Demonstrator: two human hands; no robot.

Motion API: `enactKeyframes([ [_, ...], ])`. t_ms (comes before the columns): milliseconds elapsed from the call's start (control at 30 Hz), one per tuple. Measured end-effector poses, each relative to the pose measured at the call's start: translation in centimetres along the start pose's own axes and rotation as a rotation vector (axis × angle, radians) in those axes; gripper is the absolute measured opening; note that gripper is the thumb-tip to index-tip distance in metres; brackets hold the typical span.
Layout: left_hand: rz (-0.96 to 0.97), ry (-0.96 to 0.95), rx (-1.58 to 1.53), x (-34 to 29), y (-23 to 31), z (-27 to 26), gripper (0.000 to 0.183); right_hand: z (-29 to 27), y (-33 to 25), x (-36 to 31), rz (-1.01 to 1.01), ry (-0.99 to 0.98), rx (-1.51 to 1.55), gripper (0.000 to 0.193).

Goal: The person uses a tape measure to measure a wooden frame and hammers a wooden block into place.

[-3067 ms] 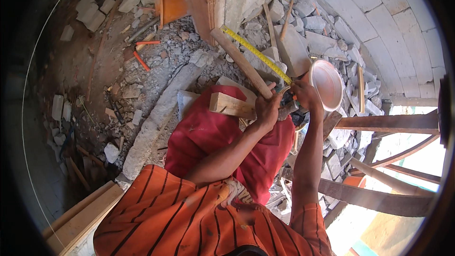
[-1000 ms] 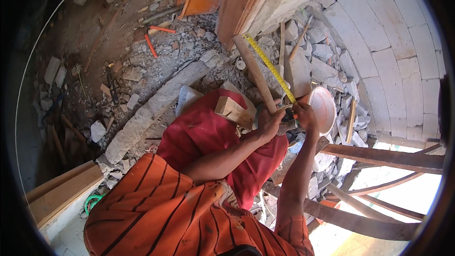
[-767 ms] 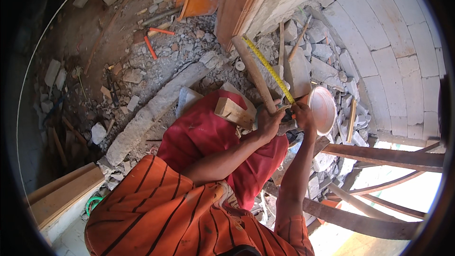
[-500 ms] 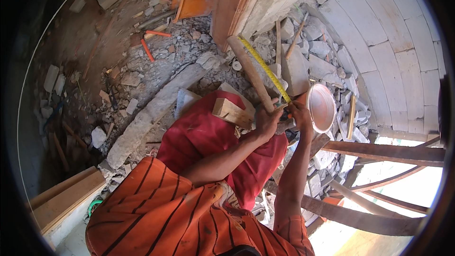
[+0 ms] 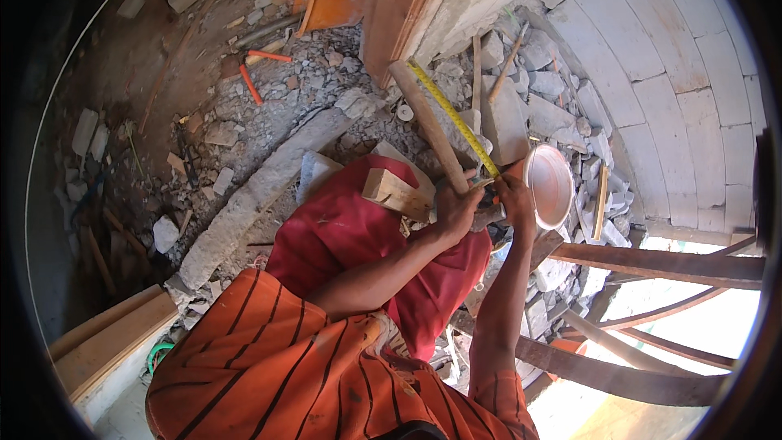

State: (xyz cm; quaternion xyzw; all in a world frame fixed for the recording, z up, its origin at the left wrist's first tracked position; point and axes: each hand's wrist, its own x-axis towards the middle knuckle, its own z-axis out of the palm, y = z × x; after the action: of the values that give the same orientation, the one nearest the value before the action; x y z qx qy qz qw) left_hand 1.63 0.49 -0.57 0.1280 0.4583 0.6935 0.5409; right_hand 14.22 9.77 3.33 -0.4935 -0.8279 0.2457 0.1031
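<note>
A round wooden stick slants up and away from my left hand, whose fingers are closed around its near end. My right hand, just beside it, grips the near end of a yellow tape measure. The extended blade runs roughly alongside the stick, its far end near the foot of a brown wooden door frame. Something grey sits between my hands, mostly hidden by my fingers. A squared wood block rests by my knee, against the dark red cloth over my legs.
A whitish bucket stands right of my right hand. Rubble and broken blocks lie along the pale block wall. An orange bucket lies tipped at the back. Wooden beams cross at the right. A long concrete piece lies left.
The view has shifted very slightly. Both hands keep their grips, and the stick and tape stay in nearly the same place.
</note>
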Motion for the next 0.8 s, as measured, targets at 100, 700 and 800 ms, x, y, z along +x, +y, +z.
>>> enactKeyframes([
  [100, -0.016, -0.025, 0.001, 0.1, -0.1, -0.1, 0.040, 0.6, 1.1, 0.0, 0.017, 0.013, -0.036, 0.035],
  [700, -0.024, 0.042, 0.131, -0.1, -0.1, 0.0, 0.040, -0.4, 0.2, -0.2, -0.009, -0.149, -0.045, 0.021],
  [800, -0.007, 0.031, 0.107, -0.1, -0.3, 0.0, 0.038, -0.4, -0.2, 0.0, 0.123, -0.133, 0.000, 0.025],
])
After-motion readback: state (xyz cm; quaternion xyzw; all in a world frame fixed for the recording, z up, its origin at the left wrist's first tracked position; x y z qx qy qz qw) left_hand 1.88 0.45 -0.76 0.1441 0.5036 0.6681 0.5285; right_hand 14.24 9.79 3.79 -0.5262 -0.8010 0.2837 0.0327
